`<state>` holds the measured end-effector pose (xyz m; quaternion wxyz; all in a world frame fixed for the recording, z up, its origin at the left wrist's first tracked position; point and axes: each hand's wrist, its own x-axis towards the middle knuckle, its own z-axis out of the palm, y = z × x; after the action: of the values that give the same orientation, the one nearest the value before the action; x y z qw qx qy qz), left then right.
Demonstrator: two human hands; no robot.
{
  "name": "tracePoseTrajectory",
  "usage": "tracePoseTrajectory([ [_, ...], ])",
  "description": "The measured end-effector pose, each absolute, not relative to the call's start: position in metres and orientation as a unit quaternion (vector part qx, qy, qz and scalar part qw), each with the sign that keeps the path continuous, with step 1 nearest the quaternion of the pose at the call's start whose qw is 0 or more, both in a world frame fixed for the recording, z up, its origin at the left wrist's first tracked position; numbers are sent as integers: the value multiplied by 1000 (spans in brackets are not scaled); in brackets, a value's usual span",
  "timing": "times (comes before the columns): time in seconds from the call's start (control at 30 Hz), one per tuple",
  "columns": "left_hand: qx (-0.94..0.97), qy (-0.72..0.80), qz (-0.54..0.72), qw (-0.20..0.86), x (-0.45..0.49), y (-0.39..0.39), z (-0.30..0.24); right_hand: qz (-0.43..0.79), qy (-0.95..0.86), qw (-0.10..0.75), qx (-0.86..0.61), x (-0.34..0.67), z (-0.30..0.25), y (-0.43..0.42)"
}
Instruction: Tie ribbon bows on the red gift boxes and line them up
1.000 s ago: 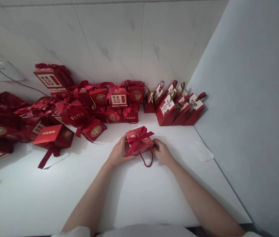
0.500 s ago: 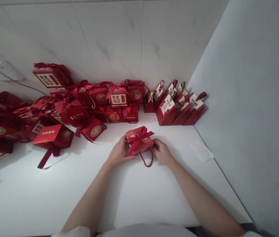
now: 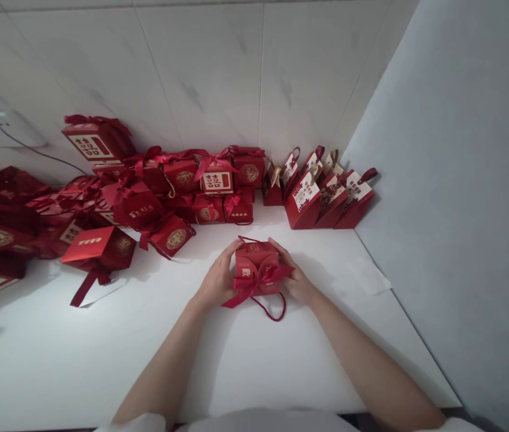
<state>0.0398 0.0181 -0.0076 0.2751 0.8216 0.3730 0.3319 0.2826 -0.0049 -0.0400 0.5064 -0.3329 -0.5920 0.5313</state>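
Note:
A small red gift box (image 3: pixel 258 257) with a ribbon bow (image 3: pixel 261 282) and a cord handle is held between both hands over the white table. My left hand (image 3: pixel 218 279) grips its left side, fingers along the edge. On the opposite side my right hand (image 3: pixel 297 279) holds it, fingertips reaching the far corner. The bow now faces toward me, and one cord loop (image 3: pixel 274 312) hangs at the near side. Parts of the fingers are hidden behind the box.
Stacked red gift boxes (image 3: pixel 184 177) line the tiled wall and spread left. One box (image 3: pixel 101 249) with a loose ribbon lies nearer. Several triangular red boxes (image 3: pixel 326 204) stand at the right. A whitish paper piece (image 3: pixel 373 276) lies by the right panel (image 3: pixel 461 180).
The gift box has been tipped so its bow side turns toward me, with the bow lower. A cord loop now shows at the far edge. Both hands stay on the box.

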Motion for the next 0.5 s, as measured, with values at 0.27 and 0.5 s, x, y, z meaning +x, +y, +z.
tracePoseTrajectory([
  [0.27, 645, 371, 444, 499, 32, 30, -16, 604, -508, 515, -336, 288, -44, 1],
  [0.5, 393, 422, 423, 699, 52, 23, -8, 665, -440, 532, -284, 279, -44, -4],
])
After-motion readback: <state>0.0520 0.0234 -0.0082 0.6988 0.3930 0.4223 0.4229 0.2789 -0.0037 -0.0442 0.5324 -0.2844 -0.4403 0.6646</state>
